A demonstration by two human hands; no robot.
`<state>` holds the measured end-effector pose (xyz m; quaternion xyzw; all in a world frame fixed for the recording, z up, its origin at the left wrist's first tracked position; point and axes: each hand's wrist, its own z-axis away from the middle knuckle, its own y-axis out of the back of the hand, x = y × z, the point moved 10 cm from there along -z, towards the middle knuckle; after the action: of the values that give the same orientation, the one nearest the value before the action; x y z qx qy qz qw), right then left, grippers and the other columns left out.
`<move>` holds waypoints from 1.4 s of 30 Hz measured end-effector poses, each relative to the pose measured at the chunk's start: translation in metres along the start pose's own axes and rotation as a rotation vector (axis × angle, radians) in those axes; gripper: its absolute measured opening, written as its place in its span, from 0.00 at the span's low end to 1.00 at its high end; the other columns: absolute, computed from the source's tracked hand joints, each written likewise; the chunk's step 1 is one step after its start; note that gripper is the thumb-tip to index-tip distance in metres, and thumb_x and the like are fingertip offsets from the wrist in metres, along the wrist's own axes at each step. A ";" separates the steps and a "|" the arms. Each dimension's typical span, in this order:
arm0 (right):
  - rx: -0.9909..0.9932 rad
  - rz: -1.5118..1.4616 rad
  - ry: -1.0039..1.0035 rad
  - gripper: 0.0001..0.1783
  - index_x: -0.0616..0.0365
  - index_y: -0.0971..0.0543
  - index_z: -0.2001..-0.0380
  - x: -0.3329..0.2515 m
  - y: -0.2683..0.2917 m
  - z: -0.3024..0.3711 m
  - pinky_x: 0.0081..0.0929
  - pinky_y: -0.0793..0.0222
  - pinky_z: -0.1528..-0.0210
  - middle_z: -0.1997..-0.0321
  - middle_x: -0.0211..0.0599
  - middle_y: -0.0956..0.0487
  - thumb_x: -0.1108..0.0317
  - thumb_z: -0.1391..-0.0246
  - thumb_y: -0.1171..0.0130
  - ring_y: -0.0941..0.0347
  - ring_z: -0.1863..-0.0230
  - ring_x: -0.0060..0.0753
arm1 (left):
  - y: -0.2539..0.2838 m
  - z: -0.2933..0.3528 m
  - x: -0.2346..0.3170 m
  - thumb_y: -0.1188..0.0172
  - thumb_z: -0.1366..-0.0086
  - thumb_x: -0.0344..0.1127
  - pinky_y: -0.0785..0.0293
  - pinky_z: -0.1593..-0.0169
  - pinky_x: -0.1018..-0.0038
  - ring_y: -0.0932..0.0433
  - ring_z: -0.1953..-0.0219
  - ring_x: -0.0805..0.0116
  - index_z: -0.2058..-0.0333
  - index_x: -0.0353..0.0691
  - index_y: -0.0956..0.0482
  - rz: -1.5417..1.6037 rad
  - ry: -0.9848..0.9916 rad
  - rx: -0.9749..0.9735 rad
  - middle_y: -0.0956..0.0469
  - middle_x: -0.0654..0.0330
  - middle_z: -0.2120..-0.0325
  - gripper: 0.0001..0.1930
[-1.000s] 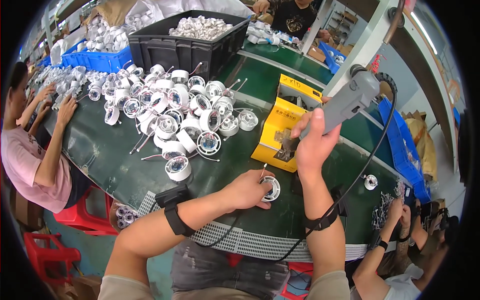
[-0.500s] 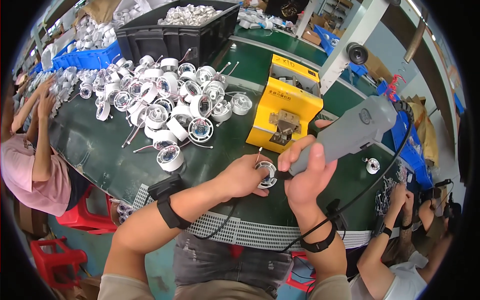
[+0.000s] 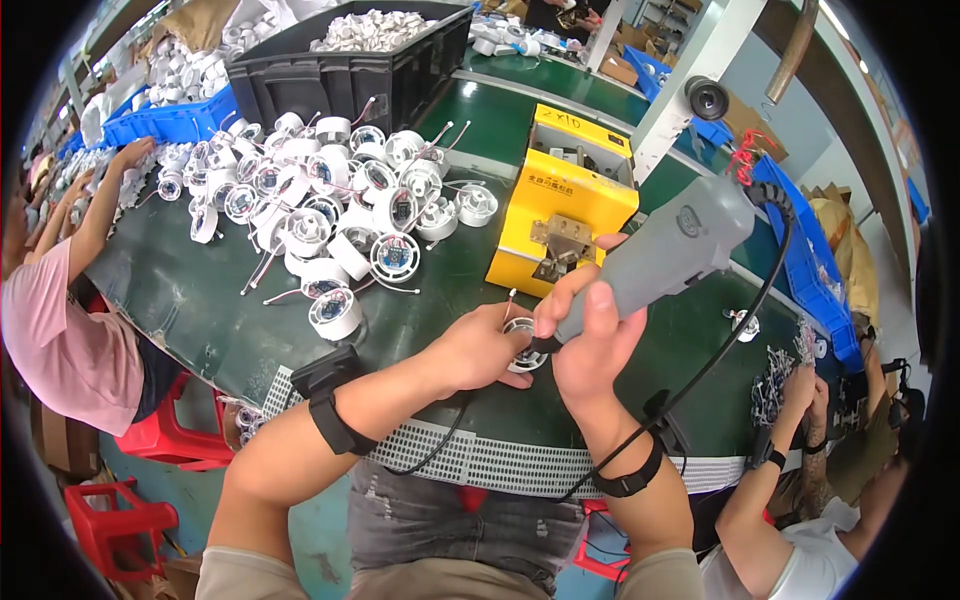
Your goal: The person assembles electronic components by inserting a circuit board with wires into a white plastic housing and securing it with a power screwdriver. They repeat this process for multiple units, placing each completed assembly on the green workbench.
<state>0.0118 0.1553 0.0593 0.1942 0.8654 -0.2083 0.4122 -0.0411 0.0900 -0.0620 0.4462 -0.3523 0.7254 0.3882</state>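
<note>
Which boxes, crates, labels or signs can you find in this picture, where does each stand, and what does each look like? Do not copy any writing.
Yellow box: on the green bench beyond the right hand; blocky, black markings on top and front.
Black crate: far end of the bench; rectangular, filled with white parts.
Blue tray: left of the black crate; shallow, holding white parts.
Blue bin: right edge of the bench; long, narrow.

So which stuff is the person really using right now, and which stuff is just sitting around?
In use:
- left hand steadying the small white round part
- right hand holding the grey electric screwdriver tip-down on that part

Lying about:
- pile of white round parts
- yellow box machine
- black crate
- blue tray
</note>
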 end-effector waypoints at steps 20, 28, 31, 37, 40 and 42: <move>0.394 1.394 0.006 0.28 0.57 0.26 0.50 -0.043 0.258 -0.029 0.42 0.41 0.38 0.46 0.48 0.31 0.62 0.57 0.34 0.40 0.39 0.51 | 0.141 0.089 0.116 0.43 0.44 0.20 0.26 0.47 0.64 0.34 0.41 0.52 0.33 0.44 0.50 -0.573 -0.932 0.950 0.47 0.49 0.36 0.41; 0.254 1.960 -0.625 0.35 0.46 0.31 0.42 -0.023 0.400 0.002 0.52 0.52 0.35 0.43 0.45 0.27 0.57 0.56 0.37 0.41 0.37 0.55 | 0.097 0.060 0.111 0.42 0.39 0.29 0.25 0.64 0.76 0.21 0.66 0.71 0.63 0.33 0.21 -0.694 -0.589 0.712 0.20 0.59 0.69 0.08; 0.144 1.855 -0.336 0.35 0.47 0.32 0.42 -0.036 0.342 -0.007 0.48 0.49 0.37 0.47 0.45 0.25 0.60 0.56 0.35 0.37 0.39 0.50 | 0.076 0.041 0.084 0.41 0.39 0.30 0.25 0.67 0.77 0.21 0.67 0.72 0.66 0.31 0.21 -0.527 -0.336 0.335 0.20 0.56 0.69 0.07; -0.582 0.917 -0.084 0.44 0.54 0.39 0.37 -0.055 0.120 0.009 0.42 0.53 0.32 0.41 0.42 0.31 0.68 0.58 0.31 0.45 0.33 0.49 | -0.012 0.036 0.050 0.49 0.31 0.39 0.21 0.59 0.69 0.19 0.62 0.62 0.55 0.29 0.24 -0.347 -0.200 -0.251 0.20 0.49 0.62 0.17; -0.798 0.696 0.002 0.43 0.53 0.41 0.37 -0.058 0.050 0.028 0.48 0.60 0.29 0.34 0.43 0.40 0.69 0.57 0.33 0.53 0.30 0.51 | -0.042 0.030 0.023 0.63 0.27 0.54 0.23 0.51 0.56 0.22 0.51 0.52 0.40 0.31 0.38 0.119 -0.009 -0.478 0.24 0.45 0.54 0.31; -0.892 0.739 0.001 0.43 0.53 0.42 0.37 -0.051 0.023 0.038 0.50 0.61 0.28 0.32 0.46 0.45 0.69 0.57 0.34 0.55 0.29 0.55 | -0.052 0.030 0.020 0.64 0.29 0.58 0.21 0.52 0.58 0.22 0.52 0.54 0.40 0.32 0.38 0.271 -0.001 -0.468 0.24 0.44 0.53 0.34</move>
<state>0.0771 0.1468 0.0734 0.2911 0.7443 0.3346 0.4993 0.0099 0.0931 -0.0246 0.2933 -0.5670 0.6695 0.3797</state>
